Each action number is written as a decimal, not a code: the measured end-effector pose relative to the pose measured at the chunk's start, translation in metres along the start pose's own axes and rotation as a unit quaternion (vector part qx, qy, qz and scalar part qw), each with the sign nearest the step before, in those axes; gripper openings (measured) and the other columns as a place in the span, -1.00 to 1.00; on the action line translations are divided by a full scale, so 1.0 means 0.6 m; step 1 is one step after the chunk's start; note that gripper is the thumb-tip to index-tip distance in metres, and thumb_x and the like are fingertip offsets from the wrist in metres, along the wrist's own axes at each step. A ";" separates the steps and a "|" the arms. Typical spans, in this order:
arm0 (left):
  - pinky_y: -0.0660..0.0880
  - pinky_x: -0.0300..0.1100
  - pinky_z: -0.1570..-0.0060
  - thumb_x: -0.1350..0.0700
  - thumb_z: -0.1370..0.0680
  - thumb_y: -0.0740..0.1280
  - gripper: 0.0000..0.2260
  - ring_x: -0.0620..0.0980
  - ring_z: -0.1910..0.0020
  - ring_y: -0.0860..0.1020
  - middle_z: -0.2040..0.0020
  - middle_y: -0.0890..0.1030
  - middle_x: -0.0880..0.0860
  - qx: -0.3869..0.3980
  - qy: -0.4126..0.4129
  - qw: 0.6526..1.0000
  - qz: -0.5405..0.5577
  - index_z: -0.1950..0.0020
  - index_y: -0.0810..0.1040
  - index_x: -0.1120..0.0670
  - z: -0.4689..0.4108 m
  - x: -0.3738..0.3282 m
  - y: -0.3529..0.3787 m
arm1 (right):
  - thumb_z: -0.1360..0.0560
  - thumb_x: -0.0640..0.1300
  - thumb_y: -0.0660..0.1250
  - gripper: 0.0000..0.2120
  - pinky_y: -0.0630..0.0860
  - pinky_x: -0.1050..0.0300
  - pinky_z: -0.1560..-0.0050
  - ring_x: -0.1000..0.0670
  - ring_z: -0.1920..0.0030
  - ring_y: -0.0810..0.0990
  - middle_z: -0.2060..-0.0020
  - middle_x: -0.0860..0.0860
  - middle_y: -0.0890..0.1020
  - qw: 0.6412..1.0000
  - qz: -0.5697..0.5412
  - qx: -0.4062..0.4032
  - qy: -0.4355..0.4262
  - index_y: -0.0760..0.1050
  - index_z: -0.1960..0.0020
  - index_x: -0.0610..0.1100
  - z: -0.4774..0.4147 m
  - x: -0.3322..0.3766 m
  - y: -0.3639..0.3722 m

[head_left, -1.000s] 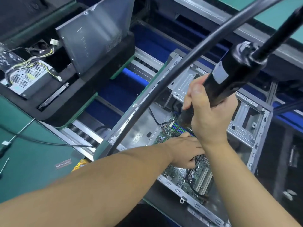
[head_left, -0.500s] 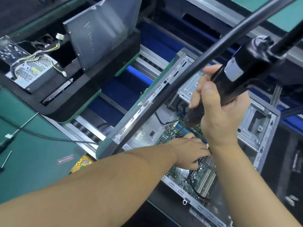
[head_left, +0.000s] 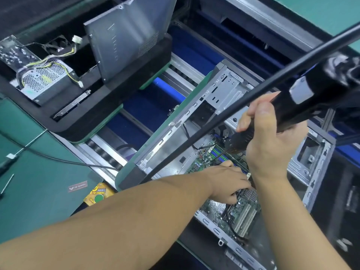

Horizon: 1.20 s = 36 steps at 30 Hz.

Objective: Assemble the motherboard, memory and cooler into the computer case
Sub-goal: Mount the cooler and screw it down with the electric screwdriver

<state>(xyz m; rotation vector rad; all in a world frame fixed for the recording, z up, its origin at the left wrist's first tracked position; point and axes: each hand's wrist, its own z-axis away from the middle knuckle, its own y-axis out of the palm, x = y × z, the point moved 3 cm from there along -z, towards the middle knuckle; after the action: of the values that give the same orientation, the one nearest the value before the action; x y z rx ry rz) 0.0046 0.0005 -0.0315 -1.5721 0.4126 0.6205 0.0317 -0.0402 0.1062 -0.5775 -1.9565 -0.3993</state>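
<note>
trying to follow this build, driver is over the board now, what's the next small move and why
Probably lower the black electric screwdriver so its bit seats in the screw. The right hand grips it angled at the green motherboard inside the open grey metal computer case, and the left hand fingers rest at the bit tip, apparently steadying it.

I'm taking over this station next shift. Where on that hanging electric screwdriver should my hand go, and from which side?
Judging by the right hand now: wrap the black barrel of the electric screwdriver low, near the bit end, coming from the near side. It slants down toward the motherboard, cable trailing from its top, so a low grip probably steers the bit best.
</note>
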 end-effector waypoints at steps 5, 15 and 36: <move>0.10 -0.14 0.12 0.22 -0.38 0.44 -0.85 -0.03 0.22 0.18 0.18 0.60 0.19 -0.047 0.003 0.998 0.029 0.11 0.57 0.23 0.006 -0.006 -0.010 | -0.49 -0.13 0.31 -0.88 0.45 0.08 0.32 -0.08 0.46 0.48 0.38 0.07 0.56 1.000 -0.005 0.003 0.021 0.45 0.03 -0.17 0.014 0.003 0.010; 0.33 -0.03 -0.04 0.26 -0.37 0.42 -0.87 -0.03 0.22 0.11 0.35 0.28 -0.04 -0.043 0.008 0.997 0.060 0.11 0.56 0.22 0.009 -0.004 -0.011 | -0.51 -0.19 0.28 -0.84 0.45 0.17 0.33 0.01 0.46 0.48 0.33 0.14 0.57 1.000 -0.018 0.014 0.004 0.44 -0.07 -0.21 0.005 -0.002 0.012; 0.20 -0.12 0.02 0.16 -0.46 0.39 -0.84 -0.06 0.11 0.17 0.01 0.59 0.14 0.014 -0.007 1.000 0.022 -0.02 0.61 0.17 0.003 0.004 -0.004 | -0.50 -0.17 0.27 -0.93 0.44 0.13 0.34 -0.02 0.46 0.48 0.39 0.09 0.54 0.999 -0.006 0.034 0.015 0.45 0.08 -0.18 0.004 -0.004 0.007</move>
<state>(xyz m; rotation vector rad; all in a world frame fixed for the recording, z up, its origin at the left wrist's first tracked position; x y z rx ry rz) 0.0078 0.0028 -0.0314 -1.5350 0.4432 0.6568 0.0331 -0.0362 0.1030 -0.5135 -1.9379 -0.3462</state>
